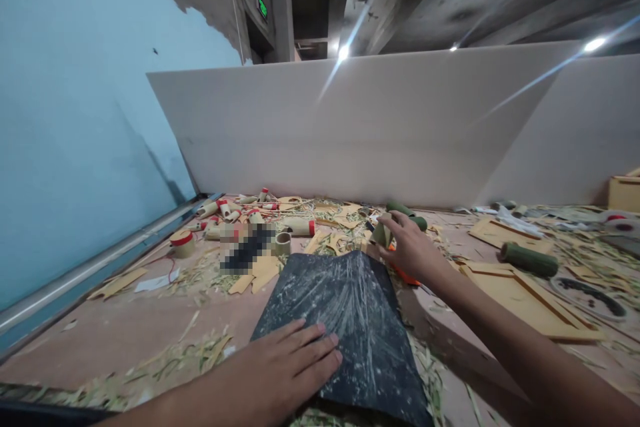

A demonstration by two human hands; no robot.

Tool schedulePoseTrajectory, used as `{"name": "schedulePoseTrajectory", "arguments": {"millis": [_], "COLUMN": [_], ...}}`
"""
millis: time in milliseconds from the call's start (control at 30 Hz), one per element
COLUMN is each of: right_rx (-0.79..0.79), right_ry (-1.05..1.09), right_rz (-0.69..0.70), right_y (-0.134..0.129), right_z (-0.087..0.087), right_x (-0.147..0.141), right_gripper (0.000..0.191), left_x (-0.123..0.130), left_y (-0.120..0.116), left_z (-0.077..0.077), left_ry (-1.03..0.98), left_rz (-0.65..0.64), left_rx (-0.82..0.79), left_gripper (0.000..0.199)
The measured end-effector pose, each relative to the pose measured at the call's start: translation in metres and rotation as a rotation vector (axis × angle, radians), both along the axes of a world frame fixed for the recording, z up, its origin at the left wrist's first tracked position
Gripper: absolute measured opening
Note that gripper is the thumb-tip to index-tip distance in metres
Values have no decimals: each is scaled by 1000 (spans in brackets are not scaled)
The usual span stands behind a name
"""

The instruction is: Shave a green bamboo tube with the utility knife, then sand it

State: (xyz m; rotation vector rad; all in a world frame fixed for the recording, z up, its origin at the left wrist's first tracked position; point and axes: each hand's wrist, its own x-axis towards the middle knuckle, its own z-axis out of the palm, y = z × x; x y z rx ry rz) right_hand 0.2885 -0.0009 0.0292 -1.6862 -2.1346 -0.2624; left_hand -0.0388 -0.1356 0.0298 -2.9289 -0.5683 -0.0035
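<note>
My left hand [295,363] lies flat, fingers stretched out, on a black sheet [360,327] streaked with pale dust. Beyond the sheet's far right corner, my right hand [407,243] has its thumb and fingers around a short pale-green bamboo piece [381,235]. Part of that piece is hidden by the fingers. Just below the right hand, something orange [406,275] shows on the table. Behind the same hand lie dark green bamboo tubes [400,209]. A short open bamboo ring [283,244] stands near the sheet's far left corner.
Several pale bamboo tubes with red ends [300,227] lie at the far left. A wooden tray-like panel [530,300] and a green bamboo tube [529,259] are on the right. Shavings cover much of the table [165,320]. A white panel [375,133] stands behind; a blurred patch hides one spot.
</note>
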Motion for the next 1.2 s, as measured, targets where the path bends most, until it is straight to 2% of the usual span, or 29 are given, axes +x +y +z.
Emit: {"name": "schedulePoseTrajectory", "arguments": {"millis": [100,267,467,533,633,767,967,1067,1167,1200], "right_rx": [6,-46,-77,-77,-78,-74,-116,-179,-255,-283], "right_ry": [91,159,202,215,228,257,322,359,390,398], "right_rz": [100,284,345,358,385,420,503,568,617,630], "right_y": [-5,-13,-12,-11,-10,-13,-25,-32,-39,-40], "right_z": [3,1,-6,-8,-9,-9,-6,-8,-8,-8], "right_x": [-8,-19,-20,-19,-18,-21,-33,-42,-53,-56], "right_gripper": [60,58,58,57,58,59,56,59,63,64], "left_x": [3,16,32,31,21,-3,-29,-33,-34,-33], "left_y": [-1,-5,-12,-15,-21,-30,-30,-24,-12,-7], "left_z": [-1,-4,-16,-13,0,10,-5,3,23,29], "left_ry": [11,87,-9,-14,-10,-11,5,8,-21,-25], "left_rz": [-28,-52,-39,-23,42,104,191,254,364,400], "left_rx": [-4,208,367,389,397,305,123,-134,-439,-512], "left_gripper": [57,46,40,39,39,53,84,82,59,62]}}
